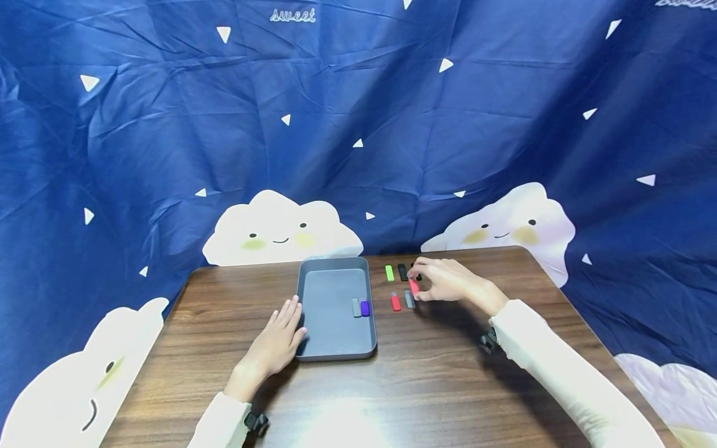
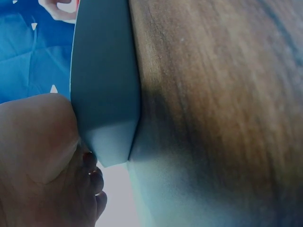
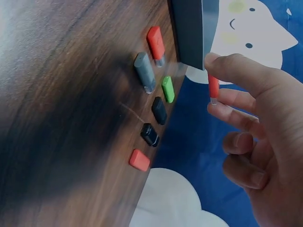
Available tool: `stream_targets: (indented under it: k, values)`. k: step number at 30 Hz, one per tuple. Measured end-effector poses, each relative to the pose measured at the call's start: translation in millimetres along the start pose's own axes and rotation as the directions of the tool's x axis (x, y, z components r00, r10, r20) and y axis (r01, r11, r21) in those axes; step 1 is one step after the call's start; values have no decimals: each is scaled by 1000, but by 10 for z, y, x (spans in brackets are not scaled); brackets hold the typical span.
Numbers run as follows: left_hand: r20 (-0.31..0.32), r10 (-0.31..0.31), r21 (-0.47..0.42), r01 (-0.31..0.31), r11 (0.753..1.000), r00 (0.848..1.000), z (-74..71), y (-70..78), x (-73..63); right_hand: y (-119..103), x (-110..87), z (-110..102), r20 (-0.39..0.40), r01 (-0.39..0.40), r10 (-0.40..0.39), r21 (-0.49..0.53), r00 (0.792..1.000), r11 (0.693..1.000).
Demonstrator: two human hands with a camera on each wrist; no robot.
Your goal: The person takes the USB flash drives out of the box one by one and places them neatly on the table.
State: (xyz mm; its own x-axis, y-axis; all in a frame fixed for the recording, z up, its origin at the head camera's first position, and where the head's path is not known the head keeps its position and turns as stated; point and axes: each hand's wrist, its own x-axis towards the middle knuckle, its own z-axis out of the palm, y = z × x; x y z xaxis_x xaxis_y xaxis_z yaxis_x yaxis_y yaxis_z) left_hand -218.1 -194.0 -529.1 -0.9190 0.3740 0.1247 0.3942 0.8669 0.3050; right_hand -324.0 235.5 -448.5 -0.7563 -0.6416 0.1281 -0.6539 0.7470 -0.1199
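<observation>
My right hand [image 1: 445, 279] pinches a red USB stick [image 3: 214, 86] between thumb and fingers, raised above the table. Near that hand lie a green stick [image 3: 168, 89], a black stick [image 3: 159, 110], another black one [image 3: 150, 135], a grey one [image 3: 144, 72] and a red one [image 3: 155, 41]. A further red piece [image 3: 139, 160] sits by the table edge. Left of these stands a grey tray [image 1: 330, 356], with a grey stick [image 1: 356, 307] and a purple stick [image 1: 365, 308] side by side inside. My left hand [image 1: 277, 341] rests on the tray's left rim, fingers extended.
The wooden table [image 1: 241, 298] carries the tray and the sticks. Behind it hangs a blue curtain [image 1: 347, 81] with white clouds and triangles. Each wrist wears a small dark camera, as on the right sleeve [image 1: 538, 342].
</observation>
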Motion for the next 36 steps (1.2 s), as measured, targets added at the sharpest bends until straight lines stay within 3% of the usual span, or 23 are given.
stream_targets:
  k: [8,17,22,29,36]
  values:
    - [35,-36,20,35,999,999,-35,44,-14,98,-85,77,-1,-39,39,11,999,999]
    - [5,-11,-14,11,1000,1000,-9,23,-14,159,-154,175,23,-88,87,43,996,995]
    - [26,-32,2,31,1000,999,-31,39,-10,186,-185,220,27,-117,116,47,993,992]
    - [34,-37,22,36,999,999,-23,29,-7,224,-193,308,11,-102,101,55,995,993]
    - [-12,0,15,0,1000,1000,63,-58,4,220,-183,361,21,-89,88,53,996,995]
